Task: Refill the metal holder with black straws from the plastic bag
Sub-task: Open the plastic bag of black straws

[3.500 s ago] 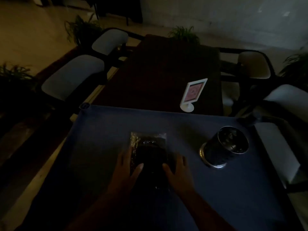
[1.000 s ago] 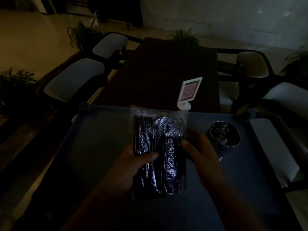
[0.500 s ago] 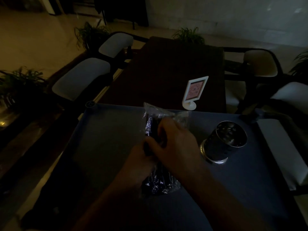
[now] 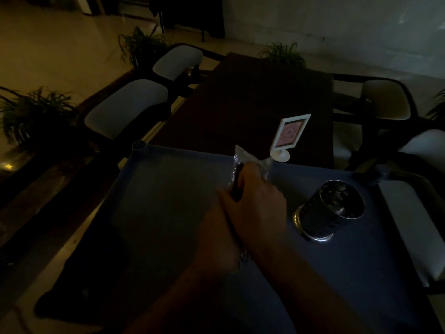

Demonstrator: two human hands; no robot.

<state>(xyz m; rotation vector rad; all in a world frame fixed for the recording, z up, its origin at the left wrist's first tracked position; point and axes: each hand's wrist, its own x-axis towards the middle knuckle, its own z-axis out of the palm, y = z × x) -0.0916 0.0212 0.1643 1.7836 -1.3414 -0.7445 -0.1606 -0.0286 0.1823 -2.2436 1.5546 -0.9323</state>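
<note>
Hands: two — left hand [image 4: 218,239], right hand [image 4: 258,201]
Plastic bag [image 4: 250,162]: one
Metal holder [image 4: 330,212]: one
Sign stand [image 4: 287,137]: one
Potted plants: five visible, nearest [image 4: 36,114]

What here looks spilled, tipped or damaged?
Nothing stands out. The metal holder stands upright on the blue table; both hands grip the plastic bag; no loose straws visible, though it is dim.

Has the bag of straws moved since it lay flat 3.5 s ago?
Yes. The plastic bag is now lifted in both hands, its top nearer the sign stand.
</note>
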